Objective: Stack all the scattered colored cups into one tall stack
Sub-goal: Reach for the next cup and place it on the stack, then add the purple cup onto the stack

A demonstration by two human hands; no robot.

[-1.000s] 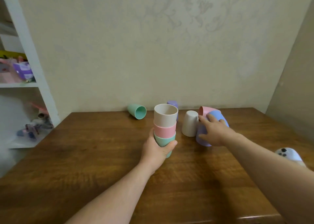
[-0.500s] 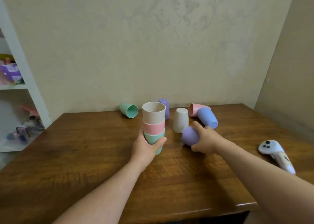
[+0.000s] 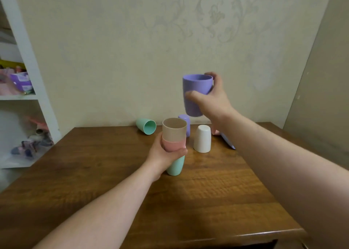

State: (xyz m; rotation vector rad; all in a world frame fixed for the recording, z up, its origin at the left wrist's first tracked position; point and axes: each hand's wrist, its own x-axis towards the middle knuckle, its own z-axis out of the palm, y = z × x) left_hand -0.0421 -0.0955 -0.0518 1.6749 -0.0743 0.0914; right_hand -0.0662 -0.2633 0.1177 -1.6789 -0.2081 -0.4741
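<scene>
A stack of three cups (image 3: 174, 135), beige over pink over green, stands upright on the wooden table (image 3: 188, 201). My left hand (image 3: 166, 154) grips it around the middle. My right hand (image 3: 209, 99) holds a purple cup (image 3: 196, 90) upright in the air, above and a little to the right of the stack. A green cup (image 3: 146, 126) lies on its side at the back. A second purple cup (image 3: 186, 122) stands upside down behind the stack. A white cup (image 3: 202, 138) stands upside down to the right. My right forearm mostly hides a pink cup (image 3: 215, 132) and a blue cup (image 3: 228, 142).
A white shelf unit (image 3: 32, 90) with toys and boxes stands at the left, beside the table. The patterned wall runs right behind the table's back edge. The table's front edge is near the bottom right of the view.
My right hand has lifted the purple cup off the table, turned it upright and raised it above the stack. My left hand has stayed on the stack.
</scene>
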